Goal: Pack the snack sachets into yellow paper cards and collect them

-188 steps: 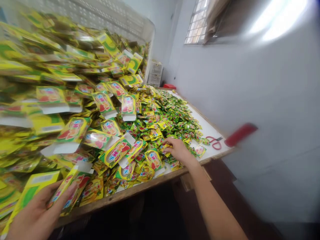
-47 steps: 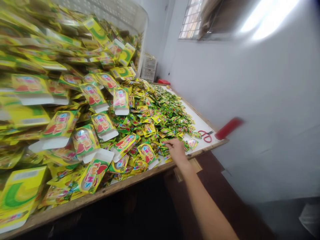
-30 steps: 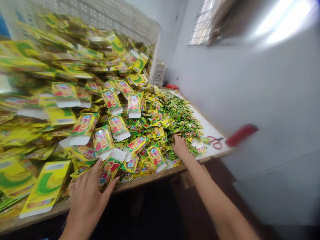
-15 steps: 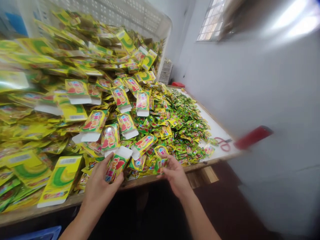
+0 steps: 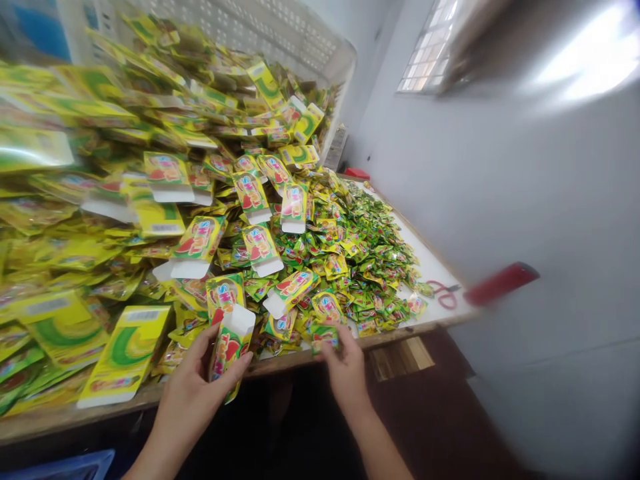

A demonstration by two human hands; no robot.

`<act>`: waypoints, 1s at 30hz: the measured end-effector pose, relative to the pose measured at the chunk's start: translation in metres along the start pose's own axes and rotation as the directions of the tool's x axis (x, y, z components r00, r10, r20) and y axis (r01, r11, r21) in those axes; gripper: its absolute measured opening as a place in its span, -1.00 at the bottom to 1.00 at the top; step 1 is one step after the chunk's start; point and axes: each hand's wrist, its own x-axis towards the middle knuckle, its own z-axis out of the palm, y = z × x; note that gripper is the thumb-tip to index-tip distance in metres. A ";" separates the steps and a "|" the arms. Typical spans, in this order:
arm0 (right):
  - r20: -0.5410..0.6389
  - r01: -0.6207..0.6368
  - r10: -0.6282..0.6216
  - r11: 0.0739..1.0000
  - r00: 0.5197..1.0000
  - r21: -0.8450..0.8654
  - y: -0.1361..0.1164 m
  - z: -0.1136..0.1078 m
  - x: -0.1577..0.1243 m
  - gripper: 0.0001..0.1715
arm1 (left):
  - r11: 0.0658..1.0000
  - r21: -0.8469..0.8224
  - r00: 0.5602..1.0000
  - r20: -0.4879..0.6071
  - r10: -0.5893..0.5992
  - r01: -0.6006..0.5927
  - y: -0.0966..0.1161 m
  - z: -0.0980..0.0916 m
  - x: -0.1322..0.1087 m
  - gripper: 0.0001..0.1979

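Observation:
Near the table's front edge, my left hand (image 5: pixel 200 383) grips a small yellow-green carton (image 5: pixel 231 343) between thumb and fingers. Its white end flap stands up, folded out at the top. To the right, my right hand (image 5: pixel 345 367) pinches a small green candy packet (image 5: pixel 324 337), apart from the carton. Behind both hands spreads a heap of small green and yellow packets (image 5: pixel 370 247). Several cartons with white flaps lie on the heap, among them one carton (image 5: pixel 263 248) behind my left hand. A larger yellow carton (image 5: pixel 127 350) rests to the left of my left hand.
A white perforated crate (image 5: pixel 320 50), tipped toward me, is full of yellow cartons at the back left. Pink-handled scissors (image 5: pixel 444 293) and a red cylinder (image 5: pixel 503 283) lie at the table's right edge. A grey wall (image 5: pixel 500 173) stands on the right. A blue container (image 5: pixel 80 467) shows below.
My left hand has turned the carton more upright and shifted it slightly down. My right hand still holds the packet, slightly lower. The view has shifted a little.

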 end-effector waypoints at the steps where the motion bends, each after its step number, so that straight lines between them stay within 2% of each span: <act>1: -0.011 0.060 -0.062 0.991 0.998 -0.118 0.001 0.000 0.000 -0.67 | 0.999 -0.046 0.999 0.043 -0.015 0.017 0.001 -0.001 0.002 -0.30; 4: -0.062 0.195 -0.241 0.888 0.969 -0.416 0.003 -0.002 0.002 -0.80 | 0.993 -0.116 0.993 0.115 -0.020 0.034 0.004 -0.004 0.006 -0.29; 6: -0.039 0.223 -0.279 0.837 0.959 -0.500 0.003 -0.002 0.004 -0.85 | 0.995 -0.098 0.993 0.119 -0.017 0.029 0.004 -0.004 0.007 -0.28; 8: -0.003 0.231 -0.273 0.820 0.962 -0.523 0.004 0.001 0.006 -0.82 | 0.996 -0.085 0.989 0.146 -0.014 0.026 0.001 -0.003 0.004 -0.27; 11: -0.016 0.200 -0.244 0.829 0.970 -0.522 0.008 0.007 0.009 -0.70 | 0.998 -0.065 0.975 0.220 0.035 -0.021 -0.004 0.003 -0.007 -0.30; 14: 0.010 0.205 -0.235 0.826 0.972 -0.525 0.007 0.009 0.013 -0.75 | 0.995 0.006 0.959 0.269 0.093 -0.098 -0.009 0.010 -0.022 -0.33; 17: 0.049 0.226 -0.236 0.827 0.971 -0.515 -0.009 0.002 0.015 -0.80 | 0.967 0.161 0.948 0.283 0.148 -0.199 -0.013 0.012 -0.035 -0.36; 20: 0.058 0.244 -0.247 0.845 0.967 -0.475 -0.042 -0.009 0.014 -0.84 | 0.876 0.352 0.922 0.319 0.220 -0.330 -0.016 0.012 -0.042 -0.36; 22: 0.130 0.326 -0.300 0.831 0.945 -0.450 -0.065 -0.013 0.010 -0.83 | 0.816 0.428 0.903 0.350 0.248 -0.390 -0.015 0.013 -0.046 -0.34; 25: 0.333 0.470 -0.341 0.739 0.879 -0.482 -0.086 -0.011 0.001 -0.81 | 0.770 0.473 0.897 0.325 0.299 -0.428 -0.014 0.019 -0.051 -0.34; 27: 0.438 0.508 -0.288 0.659 0.852 -0.555 -0.089 -0.007 -0.004 -0.82 | 0.748 0.496 0.895 0.304 0.328 -0.442 -0.012 0.024 -0.057 -0.34; 30: 0.564 0.574 -0.200 0.525 0.801 -0.628 -0.086 -0.002 -0.009 -0.83 | 0.750 0.473 0.880 0.346 0.325 -0.463 -0.010 0.032 -0.067 -0.34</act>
